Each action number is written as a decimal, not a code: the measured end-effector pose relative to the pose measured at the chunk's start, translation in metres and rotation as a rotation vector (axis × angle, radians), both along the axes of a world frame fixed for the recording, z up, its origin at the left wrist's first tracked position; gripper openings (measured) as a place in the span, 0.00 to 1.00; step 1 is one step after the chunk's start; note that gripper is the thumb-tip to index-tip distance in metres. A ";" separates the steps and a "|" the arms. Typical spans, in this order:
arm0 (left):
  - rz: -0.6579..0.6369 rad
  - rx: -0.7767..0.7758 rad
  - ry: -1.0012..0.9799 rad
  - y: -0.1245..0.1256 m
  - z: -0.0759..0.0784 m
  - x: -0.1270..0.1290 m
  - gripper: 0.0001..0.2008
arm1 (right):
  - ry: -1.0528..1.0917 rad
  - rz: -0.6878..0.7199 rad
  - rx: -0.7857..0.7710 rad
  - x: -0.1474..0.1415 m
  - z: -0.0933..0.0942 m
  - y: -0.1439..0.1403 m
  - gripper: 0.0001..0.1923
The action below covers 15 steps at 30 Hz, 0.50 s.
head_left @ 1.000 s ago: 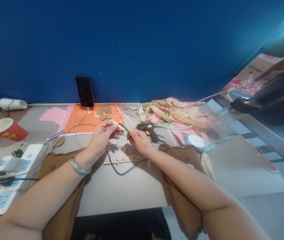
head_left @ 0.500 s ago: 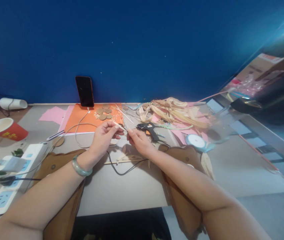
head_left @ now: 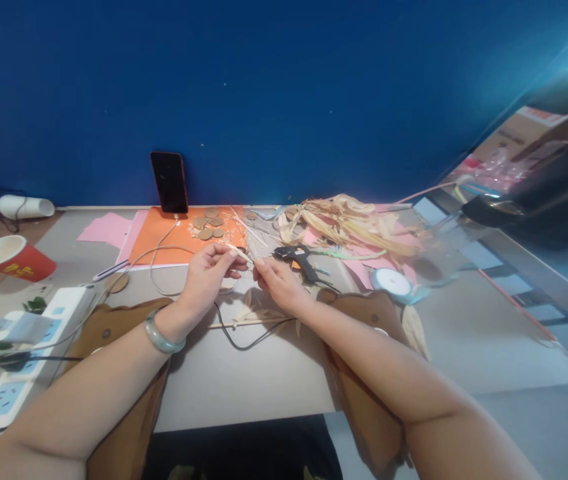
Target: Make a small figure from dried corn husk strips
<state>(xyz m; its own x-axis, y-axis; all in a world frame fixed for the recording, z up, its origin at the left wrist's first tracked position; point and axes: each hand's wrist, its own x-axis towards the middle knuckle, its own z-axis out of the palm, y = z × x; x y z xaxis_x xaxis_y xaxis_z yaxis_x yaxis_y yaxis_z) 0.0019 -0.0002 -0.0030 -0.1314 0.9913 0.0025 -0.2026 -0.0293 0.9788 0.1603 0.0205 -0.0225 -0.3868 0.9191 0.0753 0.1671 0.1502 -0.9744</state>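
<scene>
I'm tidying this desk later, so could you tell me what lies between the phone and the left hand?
In the head view, the orange sheet with brown discs, and the phone's white cable, lie between phone and left hand.

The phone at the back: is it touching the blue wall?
Touching. The head view shows the phone standing on end on the orange sheet, its top edge leaning against the blue wall with no gap visible.
</scene>
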 end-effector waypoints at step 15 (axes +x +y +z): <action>-0.022 -0.009 -0.013 0.000 -0.003 0.000 0.15 | 0.018 0.004 -0.029 0.000 0.000 -0.001 0.28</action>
<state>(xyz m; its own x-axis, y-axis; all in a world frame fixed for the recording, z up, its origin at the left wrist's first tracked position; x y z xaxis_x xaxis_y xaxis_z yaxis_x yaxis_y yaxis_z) 0.0023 0.0002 -0.0061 -0.1095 0.9940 -0.0076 -0.2161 -0.0163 0.9762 0.1599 0.0195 -0.0224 -0.3896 0.9193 0.0555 0.1487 0.1223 -0.9813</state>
